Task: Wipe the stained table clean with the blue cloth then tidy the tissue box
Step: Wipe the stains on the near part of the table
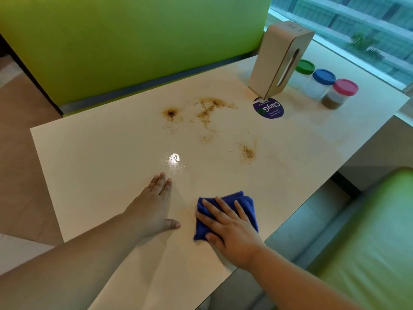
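The cream table (96, 157) carries brown stains (210, 110) across its far middle, with a dark spot (171, 113) to the left and a speckled patch (247, 152) nearer me. My right hand (230, 227) presses flat on the folded blue cloth (245, 203) near the table's front edge. My left hand (154, 202) rests flat on the bare table just left of the cloth, fingers straight. The beige tissue box (273, 63) stands upright on its end at the far right of the table.
Three jars with green (304, 67), blue (323, 77) and pink (345, 87) lids stand right of the tissue box. A round purple sticker (269, 108) lies in front of the box. Green seats are behind the table and at my right (368, 242).
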